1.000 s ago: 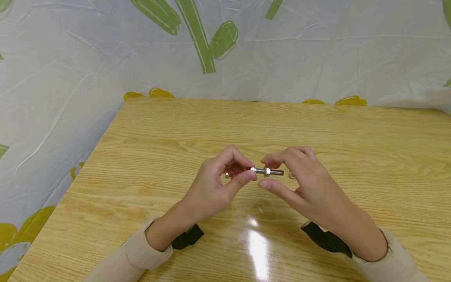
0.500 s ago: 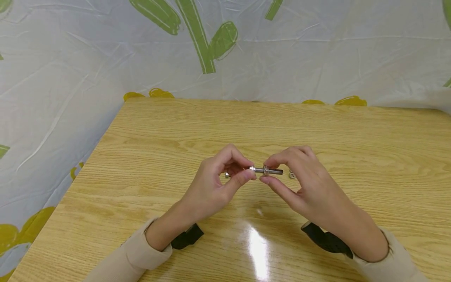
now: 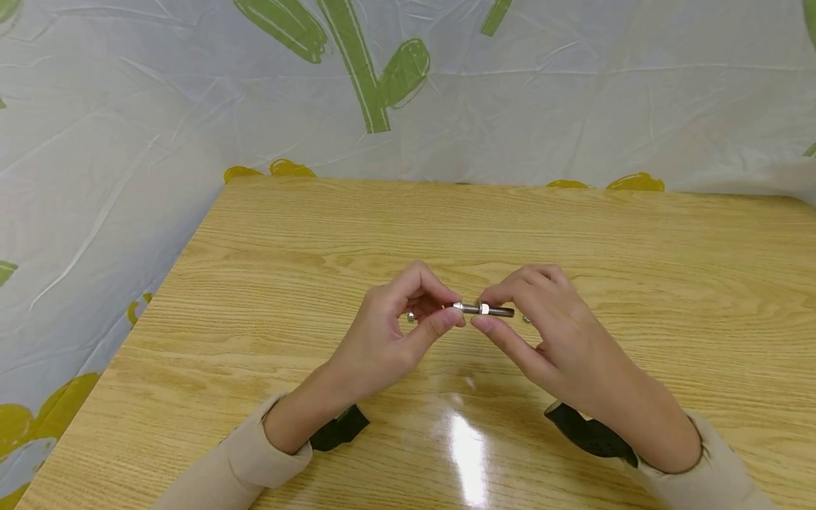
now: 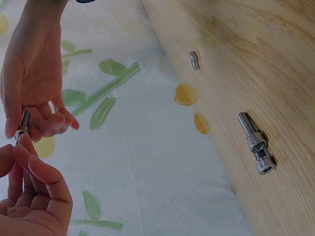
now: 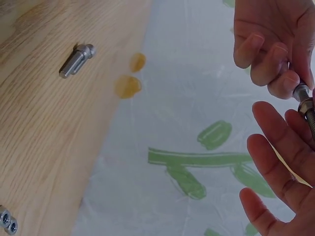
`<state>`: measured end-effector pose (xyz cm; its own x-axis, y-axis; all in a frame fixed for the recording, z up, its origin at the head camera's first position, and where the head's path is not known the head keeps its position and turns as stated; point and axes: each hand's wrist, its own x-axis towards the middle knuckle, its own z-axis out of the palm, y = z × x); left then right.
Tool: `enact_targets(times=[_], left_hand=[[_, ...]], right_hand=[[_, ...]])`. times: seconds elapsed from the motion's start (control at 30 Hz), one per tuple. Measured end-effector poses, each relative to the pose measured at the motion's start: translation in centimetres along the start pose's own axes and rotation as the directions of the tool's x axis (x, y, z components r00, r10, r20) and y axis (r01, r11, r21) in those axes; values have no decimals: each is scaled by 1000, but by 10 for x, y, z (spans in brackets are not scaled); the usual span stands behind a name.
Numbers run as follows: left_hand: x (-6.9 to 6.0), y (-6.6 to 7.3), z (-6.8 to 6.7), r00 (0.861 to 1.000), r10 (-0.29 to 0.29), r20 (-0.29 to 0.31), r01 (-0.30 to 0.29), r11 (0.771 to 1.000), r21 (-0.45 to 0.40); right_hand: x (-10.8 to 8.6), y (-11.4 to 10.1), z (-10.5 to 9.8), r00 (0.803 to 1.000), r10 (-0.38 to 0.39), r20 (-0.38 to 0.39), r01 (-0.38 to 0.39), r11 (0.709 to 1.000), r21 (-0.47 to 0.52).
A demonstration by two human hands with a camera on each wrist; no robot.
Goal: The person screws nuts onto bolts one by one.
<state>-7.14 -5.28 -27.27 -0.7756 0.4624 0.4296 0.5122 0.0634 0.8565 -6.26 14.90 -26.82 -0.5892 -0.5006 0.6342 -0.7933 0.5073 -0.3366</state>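
Note:
Between thumb and index finger, the left hand [image 3: 382, 340] pinches the head end of a silver bolt [image 3: 501, 312], which lies nearly level with its threaded end pointing right. A hex nut [image 3: 485, 309] sits partway along the shank. The right hand [image 3: 567, 333] has its thumb and index fingertips on either side of that nut, gripping it; the other fingers are bent loosely. In the left wrist view the bolt [image 4: 25, 120] passes between the left hand [image 4: 39, 196] and the right hand [image 4: 37, 73]. The right wrist view shows the nut [image 5: 306, 105] near the edge.
Two bolts [image 4: 250, 130] lie side by side on the wooden table [image 4: 290, 98], and a pair of nuts [image 4: 194, 60] lies apart from them. In the head view, small metal parts show behind the left fingers [image 3: 411, 316] and beside the right hand. A patterned cloth [image 3: 510, 127] hangs behind.
The right thumb and index finger, spread apart around the nut a second ago, have come together on it. The nut's bright face has turned. The left hand has stayed nearly still.

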Motion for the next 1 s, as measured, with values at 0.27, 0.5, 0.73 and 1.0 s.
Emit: enact_targets(times=[0.27, 0.5, 0.73, 1.0], left_hand=[[0, 1, 2, 999, 40, 11, -40, 999, 30], [-1, 1, 2, 999, 49, 5, -49, 998, 34], [0, 0, 1, 999, 34, -5, -34, 999, 36], [0, 0, 0, 1000, 20, -8, -20, 1000, 21]], right_hand=[[-3, 2, 2, 999, 21, 32, -21, 1000, 0], [-5, 2, 1, 997, 69, 38, -70, 997, 15], [-12, 17, 10, 999, -10, -38, 10, 1000, 6], [-11, 19, 9, 998, -52, -43, 52, 999, 1]])
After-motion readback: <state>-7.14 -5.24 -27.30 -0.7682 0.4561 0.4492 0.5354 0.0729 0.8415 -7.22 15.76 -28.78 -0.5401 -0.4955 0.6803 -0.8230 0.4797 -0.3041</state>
